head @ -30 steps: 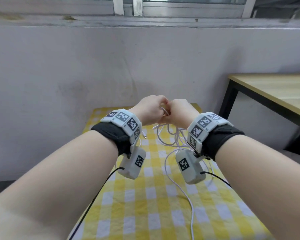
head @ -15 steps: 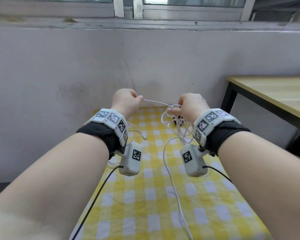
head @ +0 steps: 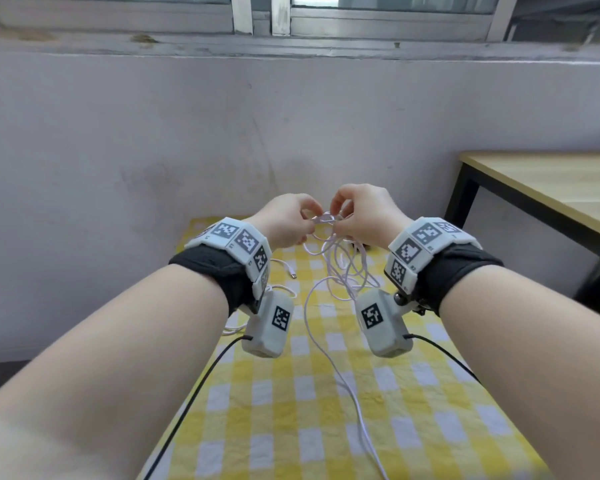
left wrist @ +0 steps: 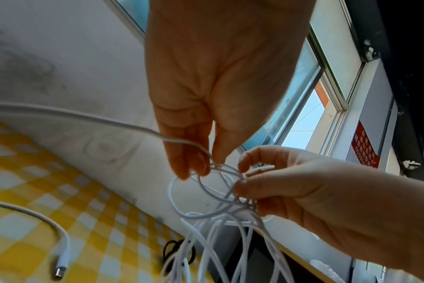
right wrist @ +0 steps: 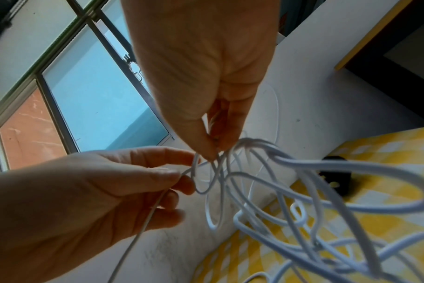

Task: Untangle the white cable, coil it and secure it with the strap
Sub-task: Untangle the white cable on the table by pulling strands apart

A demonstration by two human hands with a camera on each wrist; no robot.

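A yellow-checked cloth (head: pixel 291 427) is spread over the counter; one strand of the white cable (head: pixel 340 271) is trailed across it toward the near edge. A cable plug (head: pixel 293 276) is laid on the cloth at left. Above, tangled loops are hung from both hands. Left hand (head: pixel 284 220) and right hand (head: pixel 364 216) are held together, each pinched on the knot. A black item (right wrist: pixel 337 176) is seen behind; identity cannot be told.
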